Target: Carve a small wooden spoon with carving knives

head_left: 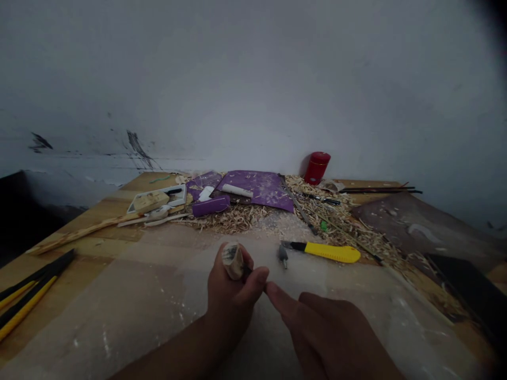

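Observation:
My left hand (pixel 229 295) is closed around a pale carved piece of wood (pixel 233 261), whose upper end shows above the fingers. Its thumb points right, close to the index fingertip of my right hand (pixel 320 322). That index finger is stretched out while the other fingers are curled. A small dark, narrow thing (pixel 247 271) shows between the wood and my left thumb; most of it is hidden. What lies inside my right hand cannot be seen. Just beyond the hands, a yellow utility knife (pixel 331 252) lies beside a small grey pointed metal piece (pixel 282 255).
Wood shavings (pixel 233 219) cover the back of the table around a purple sheet (pixel 261 187) and a purple roll (pixel 211 206). A red canister (pixel 317 168) stands by the wall. Yellow-black handled pliers (pixel 35 293) lie left; a white tray (pixel 184 196) holds a wood block.

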Demonstrator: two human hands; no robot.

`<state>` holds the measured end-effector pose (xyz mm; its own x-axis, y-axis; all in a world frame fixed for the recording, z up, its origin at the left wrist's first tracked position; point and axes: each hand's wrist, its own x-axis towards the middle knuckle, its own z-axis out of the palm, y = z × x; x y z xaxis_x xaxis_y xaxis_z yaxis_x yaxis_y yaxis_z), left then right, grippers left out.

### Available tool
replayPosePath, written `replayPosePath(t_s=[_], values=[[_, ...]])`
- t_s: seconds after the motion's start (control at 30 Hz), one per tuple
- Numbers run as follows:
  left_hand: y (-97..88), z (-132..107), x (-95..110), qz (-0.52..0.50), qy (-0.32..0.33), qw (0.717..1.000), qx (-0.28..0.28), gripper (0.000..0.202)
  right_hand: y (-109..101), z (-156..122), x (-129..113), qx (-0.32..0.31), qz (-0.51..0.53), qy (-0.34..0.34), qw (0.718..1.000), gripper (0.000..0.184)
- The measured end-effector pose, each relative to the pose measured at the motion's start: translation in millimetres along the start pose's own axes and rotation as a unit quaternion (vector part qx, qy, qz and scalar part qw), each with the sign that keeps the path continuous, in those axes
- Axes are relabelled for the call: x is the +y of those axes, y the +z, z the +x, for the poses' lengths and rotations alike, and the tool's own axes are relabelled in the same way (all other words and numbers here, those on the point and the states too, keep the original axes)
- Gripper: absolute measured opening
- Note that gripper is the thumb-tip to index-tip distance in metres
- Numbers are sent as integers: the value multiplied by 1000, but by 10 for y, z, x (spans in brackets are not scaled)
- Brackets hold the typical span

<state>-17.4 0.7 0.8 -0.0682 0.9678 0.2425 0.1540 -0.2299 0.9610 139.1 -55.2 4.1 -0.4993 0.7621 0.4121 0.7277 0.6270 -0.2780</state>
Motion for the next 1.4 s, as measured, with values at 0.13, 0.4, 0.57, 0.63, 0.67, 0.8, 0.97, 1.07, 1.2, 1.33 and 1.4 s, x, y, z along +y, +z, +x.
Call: replayPosePath(t_s=[0.13, 0.4, 0.57, 0.63, 0.67, 0.8, 0.97, 1.07, 1.2, 1.33, 1.4], values=[[7, 7, 49, 18, -10, 1000, 7, 22, -26, -10, 0, -2, 9, 6, 1000, 50], [89, -18, -6, -24, -96, 994, 42, 22, 41, -28, -4, 1, 25, -1, 1000, 49], [108, -24, -11, -60, -133, 988, 46, 19, 147, 22, -34, 23, 14, -5, 1000, 45], [103, -19, 2, -73, -139, 986, 45, 19, 187, 41, -45, 47, 4, -5, 999, 44], [100, -16, 7, -78, -143, 986, 47, 19, 204, 46, -47, 57, -1, -7, 998, 44], [100, -12, 13, -84, -153, 983, 52, 19, 256, 34, -49, 57, -9, -14, 998, 42], [119, -29, 1, -100, -159, 981, 51, 20, 312, 16, -65, 66, -20, 1, 998, 42], [136, -36, -6, -124, -164, 978, 45, 25, 314, 46, -73, 63, -20, 5, 998, 41], [134, -32, -4, -139, -160, 976, 44, 29, 282, 89, -73, 57, 0, 16, 998, 41], [105, -26, -8, -156, -145, 977, 33, 26, 218, 93, -69, 68, -12, -1, 998, 40], [90, -22, -12, -143, -128, 981, 37, 25, 179, 91, -71, 55, -20, -1, 998, 42]])
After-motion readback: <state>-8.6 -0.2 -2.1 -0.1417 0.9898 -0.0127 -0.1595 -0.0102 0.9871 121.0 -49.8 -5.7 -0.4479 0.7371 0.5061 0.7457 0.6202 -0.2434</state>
